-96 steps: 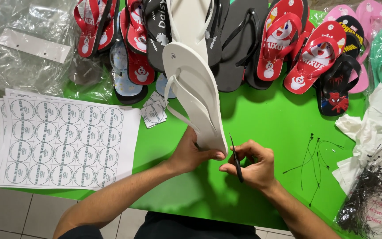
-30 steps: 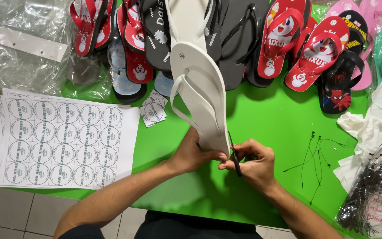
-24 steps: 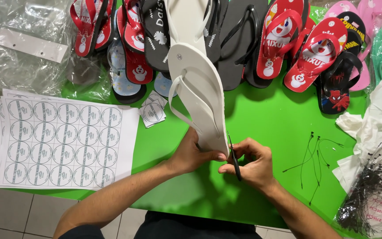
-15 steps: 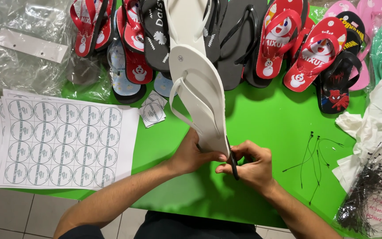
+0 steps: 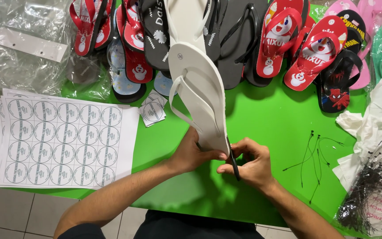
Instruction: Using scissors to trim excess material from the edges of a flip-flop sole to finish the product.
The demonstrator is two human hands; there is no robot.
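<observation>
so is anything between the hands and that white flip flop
Nothing visible. The left hand grips the near end of the white flip-flop directly, and the right hand touches that same end while holding a thin black tool against it. The loose black ties lie off to the right.

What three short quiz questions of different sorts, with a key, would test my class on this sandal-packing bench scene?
1. True or false: the left hand grips the near end of the white flip-flop.
2. Which thing does the right hand hold against that flip-flop?
A. a round sticker
B. a thin black tool
C. a red sandal
3. Fill in: the sheets of round stickers lie on the person's ____ side of the green table.

Key:
1. True.
2. B, the thin black tool, slanting down between the fingers.
3. Left; the loose black tag loops lie to the right.
</observation>
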